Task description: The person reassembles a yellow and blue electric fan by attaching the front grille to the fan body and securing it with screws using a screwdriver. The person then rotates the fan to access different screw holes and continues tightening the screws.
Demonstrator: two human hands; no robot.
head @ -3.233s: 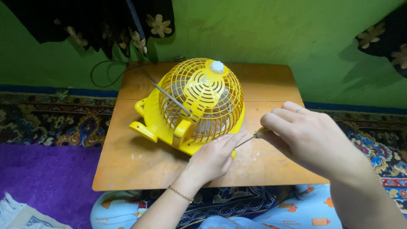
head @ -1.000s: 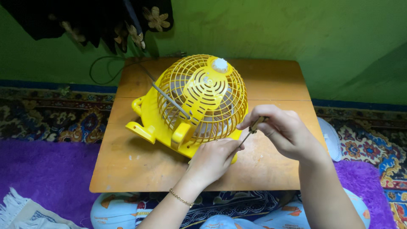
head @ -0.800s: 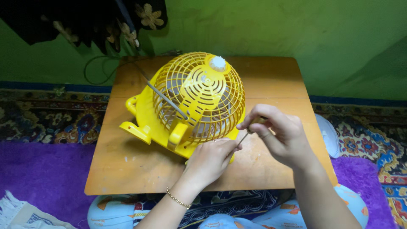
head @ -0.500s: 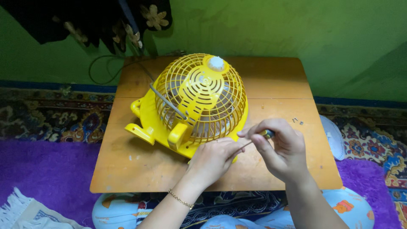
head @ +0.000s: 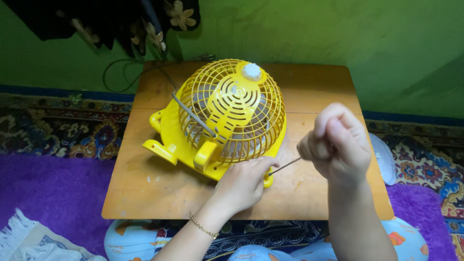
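Observation:
A yellow table fan [head: 224, 113] lies tilted on a low wooden table [head: 145, 188], its domed grille facing up with a white knob [head: 252, 71] on top. My left hand [head: 241, 183] presses against the fan's lower front rim, fingertips at a small yellow tab. My right hand [head: 337, 145] is fisted around a thin screwdriver [head: 285, 166], whose metal shaft points down-left to the rim by my left fingertips. The screwdriver's handle is hidden in my fist.
A grey cord [head: 192, 116] runs over the fan and back off the table to the green wall. Patterned rugs and a purple mat [head: 48, 193] surround the table. Dark flowered cloth [head: 121, 21] hangs at the upper left. My patterned lap lies below the table's front edge.
My right hand rose and rolled into a fist over the screwdriver, tilting the shaft lower. My left hand stayed at the fan's rim. The view shifted slightly.

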